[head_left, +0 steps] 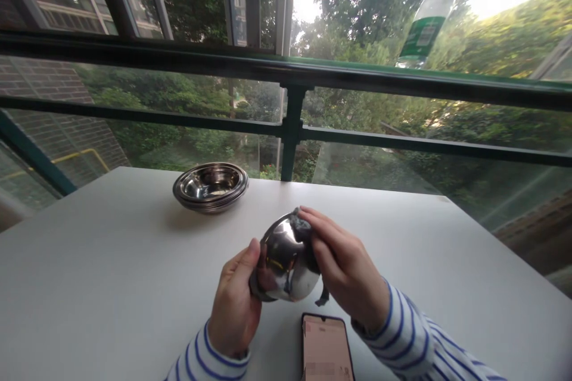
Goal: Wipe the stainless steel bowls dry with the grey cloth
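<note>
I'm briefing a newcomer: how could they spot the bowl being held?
Find the white table by the dark green railing, then look just beyond the phone. The shiny metal bowl is between the left hand and the right hand, which holds a grey cloth against it. Unlike the stacked bowls, it is in hand, its rounded outside facing the viewer.

phone (328, 345) cut off below, cloth (300, 223) partly hidden

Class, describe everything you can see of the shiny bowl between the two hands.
The bowl looks like polished silvery metal, its rounded outside mirroring its surroundings. It is held tilted above the white table, its inside hidden from view. The left hand grips it near the rim; the right hand holds a grey cloth against its outside.
</note>
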`<state>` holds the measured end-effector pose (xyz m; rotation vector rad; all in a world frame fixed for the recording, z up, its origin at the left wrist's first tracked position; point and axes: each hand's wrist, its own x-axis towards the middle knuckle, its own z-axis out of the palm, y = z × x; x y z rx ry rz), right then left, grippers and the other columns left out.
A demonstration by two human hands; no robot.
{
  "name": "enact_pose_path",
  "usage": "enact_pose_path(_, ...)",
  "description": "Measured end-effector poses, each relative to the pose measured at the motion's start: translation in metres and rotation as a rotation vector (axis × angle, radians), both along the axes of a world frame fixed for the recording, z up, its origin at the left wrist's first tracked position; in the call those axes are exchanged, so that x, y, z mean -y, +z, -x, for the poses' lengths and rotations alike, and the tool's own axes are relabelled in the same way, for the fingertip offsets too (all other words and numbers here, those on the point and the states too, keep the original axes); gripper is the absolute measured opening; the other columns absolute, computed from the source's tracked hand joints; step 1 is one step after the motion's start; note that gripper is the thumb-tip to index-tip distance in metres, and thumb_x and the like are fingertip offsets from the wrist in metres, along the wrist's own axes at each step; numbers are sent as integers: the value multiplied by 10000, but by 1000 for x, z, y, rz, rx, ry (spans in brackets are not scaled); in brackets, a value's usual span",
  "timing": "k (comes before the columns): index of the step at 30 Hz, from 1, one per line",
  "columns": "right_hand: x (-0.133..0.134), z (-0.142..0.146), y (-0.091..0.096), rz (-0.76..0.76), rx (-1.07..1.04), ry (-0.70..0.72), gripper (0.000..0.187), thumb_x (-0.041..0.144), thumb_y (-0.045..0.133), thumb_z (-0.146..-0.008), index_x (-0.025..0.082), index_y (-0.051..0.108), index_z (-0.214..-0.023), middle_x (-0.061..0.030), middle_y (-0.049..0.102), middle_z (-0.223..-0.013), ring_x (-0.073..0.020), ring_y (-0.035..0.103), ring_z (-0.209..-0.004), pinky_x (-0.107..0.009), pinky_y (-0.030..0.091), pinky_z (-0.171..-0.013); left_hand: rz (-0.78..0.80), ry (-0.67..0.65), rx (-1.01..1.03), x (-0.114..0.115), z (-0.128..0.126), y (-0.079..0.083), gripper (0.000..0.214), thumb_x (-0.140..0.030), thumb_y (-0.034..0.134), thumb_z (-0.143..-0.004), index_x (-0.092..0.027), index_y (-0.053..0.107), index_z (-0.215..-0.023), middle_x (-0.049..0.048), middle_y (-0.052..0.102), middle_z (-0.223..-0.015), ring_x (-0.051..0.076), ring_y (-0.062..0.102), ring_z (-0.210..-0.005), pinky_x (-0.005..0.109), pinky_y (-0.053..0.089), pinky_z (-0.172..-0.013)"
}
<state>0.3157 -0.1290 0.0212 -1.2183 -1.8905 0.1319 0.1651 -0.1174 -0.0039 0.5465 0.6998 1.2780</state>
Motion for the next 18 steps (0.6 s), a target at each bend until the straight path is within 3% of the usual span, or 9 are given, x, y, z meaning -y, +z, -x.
enact_pose_path(2,1,2,0,-5,12,37,399,119,355,-834,133,496,-1206,-103,495,-1275,-191,442,-1194,-370,396,-1006,15,-6,11,0,0,-1,186,-275,639,-718,-97,661,-670,25,630,-621,86,545,-511,160,443,-450)
enact_pose_path(6,10,19,-3,-142,271,180,388,148,395,-826,110,512,-1194,-90,476,-1299,-225,361,-1250,-411,305,-1062,39,-5,58,0,-1,0,162,-249,620,-736,-98,676,-742,52,674,-706,108,596,-557,171,481,-489)
enact_pose_path(11,14,38,-25,-392,550,269,313,143,411,-859,114,579,-1122,-50,520,-1266,-219,365,-1250,-388,272,-1084,239,-43,135,-8,8,8,257,-241,510,-815,-75,685,-726,90,692,-664,132,632,-530,207,524,-526)
enact_pose_path(14,7,36,-35,-506,636,323,301,126,444,-862,108,573,-1133,-44,505,-1281,-209,346,-1264,-357,282,-1082,288,50,200,-17,18,10,335,-229,431,-857,-85,685,-695,66,682,-575,117,614,-453,225,541,-554)
enact_pose_path(18,-1,24,-35,-568,600,328,284,138,485,-857,151,577,-1126,-25,519,-1266,-195,368,-1253,-358,325,-1058,261,191,263,-27,25,8,295,-183,405,-868,-80,680,-845,78,721,-723,128,668,-625,227,545,-671)
